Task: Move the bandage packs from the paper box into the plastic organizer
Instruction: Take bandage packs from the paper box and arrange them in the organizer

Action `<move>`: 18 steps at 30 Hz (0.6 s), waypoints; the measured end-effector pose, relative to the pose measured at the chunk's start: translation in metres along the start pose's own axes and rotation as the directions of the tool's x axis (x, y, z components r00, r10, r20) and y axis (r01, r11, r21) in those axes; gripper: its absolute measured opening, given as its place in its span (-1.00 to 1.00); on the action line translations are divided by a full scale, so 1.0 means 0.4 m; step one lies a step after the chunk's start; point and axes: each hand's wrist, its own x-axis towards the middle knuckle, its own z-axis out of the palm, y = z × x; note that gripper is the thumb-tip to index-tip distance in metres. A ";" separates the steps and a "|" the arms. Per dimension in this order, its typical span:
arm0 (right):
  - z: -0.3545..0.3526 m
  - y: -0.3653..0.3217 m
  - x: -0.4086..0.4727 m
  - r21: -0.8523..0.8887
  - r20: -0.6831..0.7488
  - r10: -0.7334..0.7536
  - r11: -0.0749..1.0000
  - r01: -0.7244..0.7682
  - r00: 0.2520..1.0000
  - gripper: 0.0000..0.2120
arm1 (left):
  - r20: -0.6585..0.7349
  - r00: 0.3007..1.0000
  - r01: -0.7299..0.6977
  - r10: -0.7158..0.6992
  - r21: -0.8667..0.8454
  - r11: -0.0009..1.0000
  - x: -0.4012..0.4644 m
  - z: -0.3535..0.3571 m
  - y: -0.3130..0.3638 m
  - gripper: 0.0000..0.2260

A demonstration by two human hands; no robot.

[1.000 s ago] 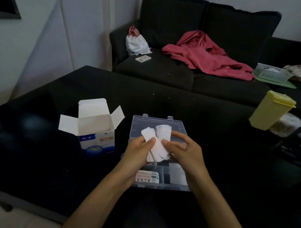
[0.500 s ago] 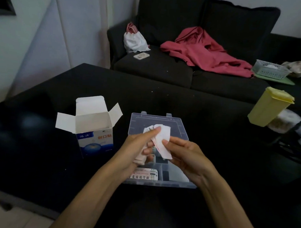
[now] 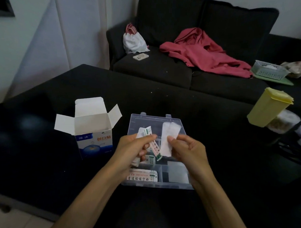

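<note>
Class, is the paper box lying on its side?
No, the paper box stands upright on the table with its top flaps open.

Left: paper box (image 3: 90,128) stands just beside the organizer (image 3: 160,185).
Right: bare table (image 3: 223,135) up to the yellow container (image 3: 268,107).

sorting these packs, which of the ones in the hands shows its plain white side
The bandage pack pinched by the right hand: blank white, whereas the left hand's packs show green and red print.
</note>
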 end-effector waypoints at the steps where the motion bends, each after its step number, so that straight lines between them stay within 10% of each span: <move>1: -0.004 0.003 -0.001 -0.128 -0.072 -0.156 0.981 0.146 0.985 -0.92 | 0.007 1.000 0.009 -0.009 -0.017 1.000 0.000 -0.004 0.002 -0.77; 4: -0.023 0.017 0.004 -0.644 0.038 -0.733 0.502 0.577 0.679 -0.85 | 0.092 0.995 0.040 -0.030 -0.113 0.993 -0.010 -0.002 0.009 -0.80; 6: -0.024 0.030 0.010 -0.761 0.188 -0.836 0.208 0.615 0.515 -0.82 | 0.134 0.990 0.066 -0.044 -0.167 0.984 -0.019 0.006 0.013 -0.82; 18: -0.020 0.031 0.016 -0.744 0.345 -0.809 0.074 0.664 0.477 -0.84 | 0.077 0.992 0.109 -0.096 -0.193 0.975 -0.025 0.000 0.017 -0.77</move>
